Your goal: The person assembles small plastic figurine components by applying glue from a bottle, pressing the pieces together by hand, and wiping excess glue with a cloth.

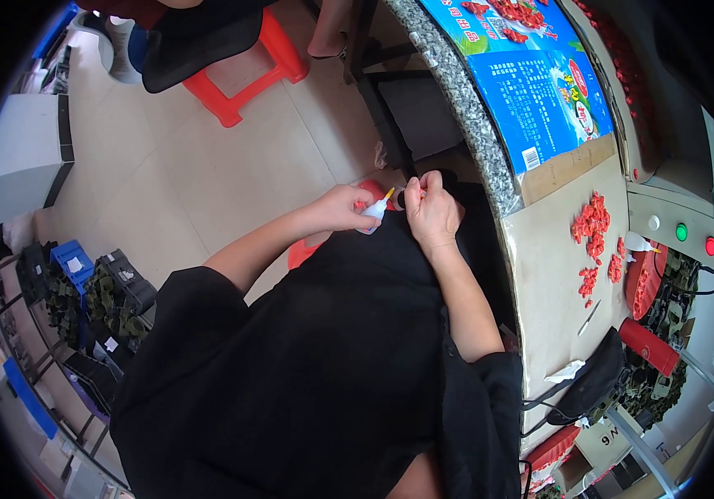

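Note:
In my left hand [342,208] is a small white squeeze bottle [374,211] with a yellow nozzle, tilted up toward my right hand. My right hand [434,212] is closed in a pinch just right of the nozzle. What its fingers hold is mostly hidden; a bit of red shows at the fingertips. Both hands are above my dark lap, left of the worktable [552,249]. On that table lie loose piles of small red pieces [591,223] and a thin pointed tool [589,318].
A second white bottle [638,242] rests by a red tray [644,283] of pieces. Blue printed cardboard [531,108] covers the table's far part. A panel with green [681,232] and red buttons stands at right. A black bag [587,384] lies nearer. A red stool [244,79] stands far left.

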Available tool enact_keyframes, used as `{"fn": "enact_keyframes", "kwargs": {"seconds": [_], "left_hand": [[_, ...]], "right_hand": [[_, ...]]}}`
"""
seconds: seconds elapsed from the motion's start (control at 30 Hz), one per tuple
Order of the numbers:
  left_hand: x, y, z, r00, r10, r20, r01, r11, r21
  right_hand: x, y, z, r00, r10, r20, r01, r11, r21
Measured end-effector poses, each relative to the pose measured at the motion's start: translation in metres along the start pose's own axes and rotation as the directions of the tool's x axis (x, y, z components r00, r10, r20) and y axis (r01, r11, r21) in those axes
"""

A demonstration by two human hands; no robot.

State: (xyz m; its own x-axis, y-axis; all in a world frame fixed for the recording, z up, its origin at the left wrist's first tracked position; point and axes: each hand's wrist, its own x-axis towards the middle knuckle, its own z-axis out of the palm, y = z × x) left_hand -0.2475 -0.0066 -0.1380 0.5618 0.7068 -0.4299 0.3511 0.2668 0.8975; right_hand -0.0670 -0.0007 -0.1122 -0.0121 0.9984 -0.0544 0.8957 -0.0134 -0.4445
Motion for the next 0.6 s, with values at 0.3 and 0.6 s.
{"fn": "enact_keyframes", "kwargs": {"seconds": [0.3,0.6], "left_hand": [[-0.0002,-0.0015,0.001,1.0,-0.007,-0.001,0.007,1.0,-0.003],[0.0016,-0.0014,0.0009,0.999,0.033,-0.005,-0.033,0.999,0.026]], "right_hand": [[-0.0008,-0.001,-0.0011,1.0,-0.004,0.008,0.004,1.0,0.007],[-0.0003,-0.0012,-0.0021,1.0,-0.003,-0.002,0.003,1.0,-0.001]]}}
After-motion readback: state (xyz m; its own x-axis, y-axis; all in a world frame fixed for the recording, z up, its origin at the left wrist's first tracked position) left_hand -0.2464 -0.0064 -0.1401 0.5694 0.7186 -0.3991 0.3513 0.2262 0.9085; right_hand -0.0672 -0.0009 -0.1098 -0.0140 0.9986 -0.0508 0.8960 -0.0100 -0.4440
